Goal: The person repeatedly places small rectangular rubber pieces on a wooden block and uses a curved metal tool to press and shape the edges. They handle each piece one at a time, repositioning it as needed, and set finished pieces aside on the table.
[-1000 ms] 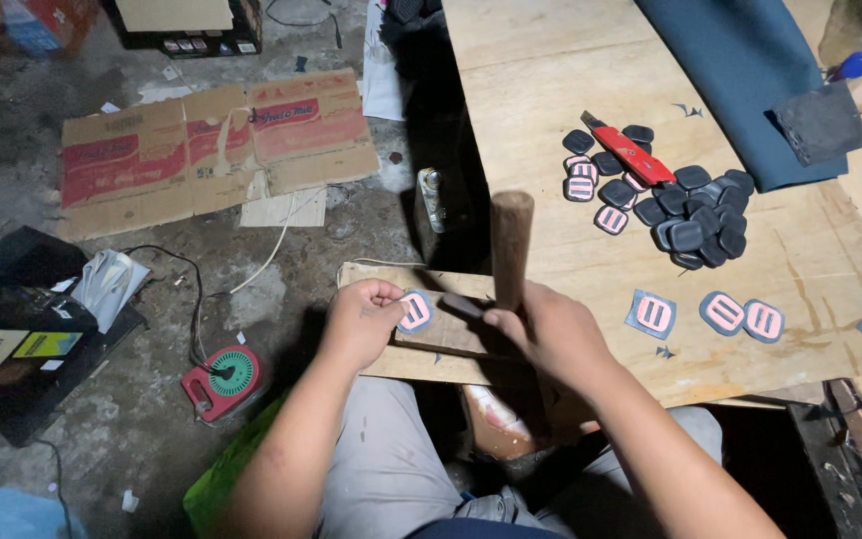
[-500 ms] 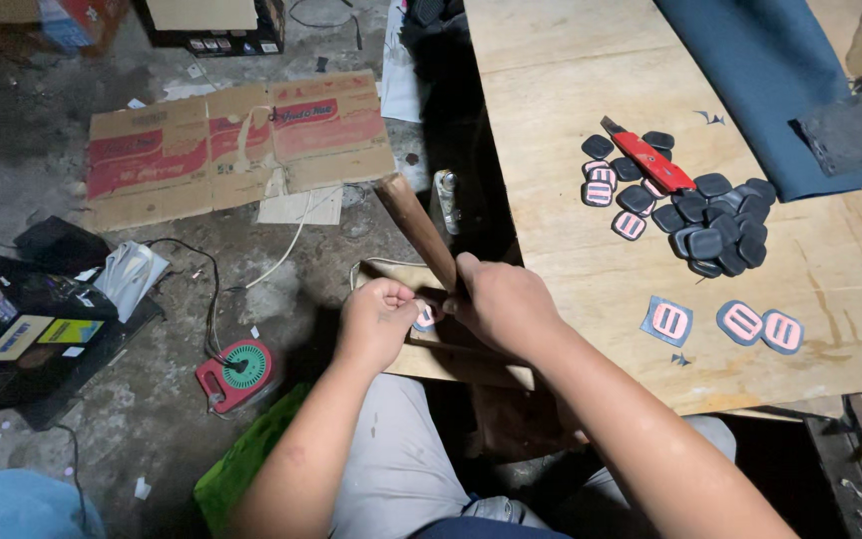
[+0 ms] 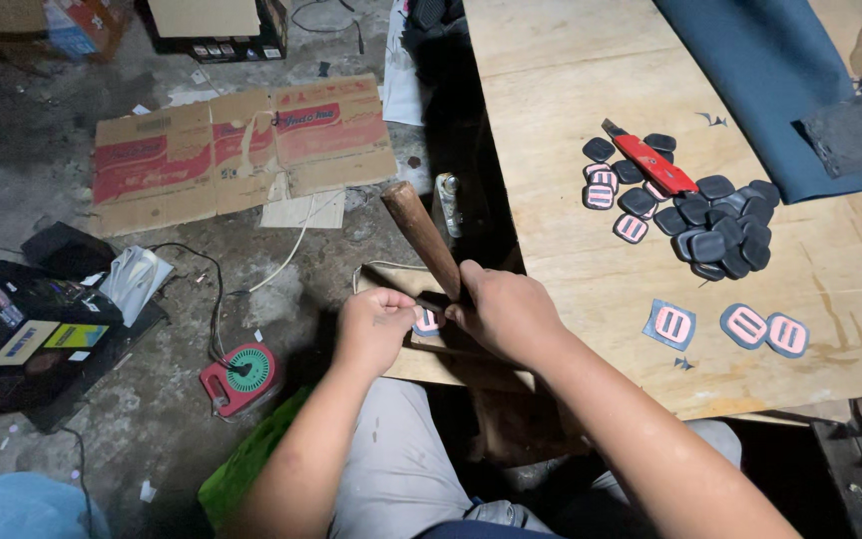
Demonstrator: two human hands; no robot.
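My right hand (image 3: 504,312) grips a tool with a brown wooden handle (image 3: 419,232) that slants up and to the left. My left hand (image 3: 374,326) pinches a small pink-and-white patch (image 3: 428,321) on a small wooden board (image 3: 421,365) over my lap. The tool's working end is hidden between my hands. On the plywood table (image 3: 571,110) to the right lie a pile of dark rounded patches (image 3: 715,222), a red utility knife (image 3: 651,162) and three pink patches (image 3: 745,326) near the front edge.
A blue fabric sheet (image 3: 770,70) covers the table's far right. On the concrete floor at left lie flattened cardboard (image 3: 236,150), a black case (image 3: 32,334), a red round device with a cable (image 3: 241,374) and a metal can (image 3: 448,195).
The wooden handle has tilted from upright to slanting up-left. My hands stay together over the small patch on the board; the view has shifted a little to the right.
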